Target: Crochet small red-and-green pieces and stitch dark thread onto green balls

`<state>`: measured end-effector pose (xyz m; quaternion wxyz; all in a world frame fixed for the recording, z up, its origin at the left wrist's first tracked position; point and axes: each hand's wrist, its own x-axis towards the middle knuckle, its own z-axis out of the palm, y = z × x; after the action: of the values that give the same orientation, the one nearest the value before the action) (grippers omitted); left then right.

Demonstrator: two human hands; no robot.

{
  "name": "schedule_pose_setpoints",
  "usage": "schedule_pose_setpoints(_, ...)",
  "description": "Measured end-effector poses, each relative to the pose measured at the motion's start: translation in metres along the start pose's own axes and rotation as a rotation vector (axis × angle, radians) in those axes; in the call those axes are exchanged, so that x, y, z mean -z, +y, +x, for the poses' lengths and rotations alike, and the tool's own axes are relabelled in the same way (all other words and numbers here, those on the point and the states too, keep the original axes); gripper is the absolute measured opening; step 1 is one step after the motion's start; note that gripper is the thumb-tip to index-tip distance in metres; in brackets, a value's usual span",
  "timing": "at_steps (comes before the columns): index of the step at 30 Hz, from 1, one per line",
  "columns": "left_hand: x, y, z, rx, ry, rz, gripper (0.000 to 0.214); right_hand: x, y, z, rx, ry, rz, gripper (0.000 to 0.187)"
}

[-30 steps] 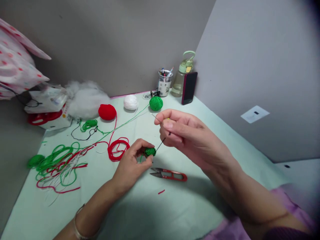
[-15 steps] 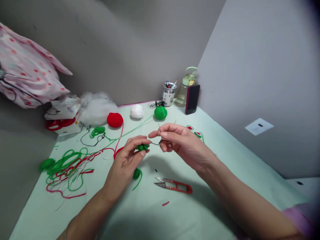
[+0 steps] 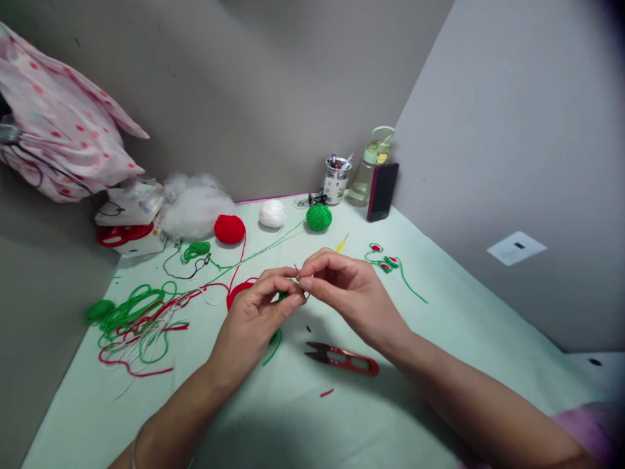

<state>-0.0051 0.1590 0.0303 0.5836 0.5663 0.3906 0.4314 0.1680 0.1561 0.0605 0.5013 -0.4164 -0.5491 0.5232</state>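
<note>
My left hand (image 3: pixel 254 319) is closed around a small green crocheted piece (image 3: pixel 282 296), mostly covered by the fingers. Against its fingertips, my right hand (image 3: pixel 356 293) pinches a thin needle (image 3: pixel 295 267), of which only a short length shows. A loop of black thread (image 3: pixel 307 295) hangs between the two hands. Under my left wrist lies another green piece with a yarn tail (image 3: pixel 274 350), partly hidden. Orange-handled thread snips (image 3: pixel 342 359) rest on the table below the hands, beside a short red yarn scrap (image 3: pixel 327 393).
Tangled green, red and white yarn (image 3: pixel 141 326) covers the left side. Red (image 3: pixel 230 229), white (image 3: pixel 272 213) and green (image 3: pixel 319 217) yarn balls sit behind, near white stuffing (image 3: pixel 195 205). A pen cup (image 3: pixel 336 182), bottle (image 3: pixel 364 176) and phone (image 3: pixel 383 192) stand at the back. Small red-and-green pieces (image 3: pixel 389 264) lie right.
My right hand has come in to the left hand, and its fingers now meet the fingertips there. The black thread between them shows as a shorter loop. The view has shifted slightly.
</note>
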Motion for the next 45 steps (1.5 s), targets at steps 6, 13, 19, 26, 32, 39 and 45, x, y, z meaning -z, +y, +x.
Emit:
schedule_pose_setpoints(6,0.000,0.000,-0.001,0.038,-0.092,-0.070,0.012,0.009,-0.007,0.001,-0.080,-0.150,0.190,0.013)
schedule_pose_setpoints(13,0.004,-0.007,0.005,0.032,-0.020,-0.143,0.021,0.016,-0.032,-0.019,-0.052,-0.293,0.002,0.014)
schedule_pose_setpoints(19,-0.004,-0.012,0.007,0.103,-0.008,-0.112,0.020,0.012,-0.035,-0.027,0.092,-0.253,-0.202,0.012)
schedule_pose_setpoints(26,-0.008,-0.014,0.007,0.162,-0.089,-0.166,0.021,0.019,-0.031,-0.022,0.133,-0.129,0.067,0.011)
schedule_pose_setpoints(32,0.006,-0.011,0.008,0.203,-0.041,-0.295,0.032,0.021,-0.031,-0.018,0.097,-0.135,0.067,0.007)
schedule_pose_setpoints(39,0.012,0.000,0.008,0.169,-0.032,-0.408,0.023,0.020,-0.033,-0.013,0.107,-0.123,-0.038,0.013)
schedule_pose_setpoints(45,0.013,0.005,0.006,0.149,0.017,-0.366,0.023,0.019,-0.034,-0.008,0.171,-0.049,-0.266,0.013)
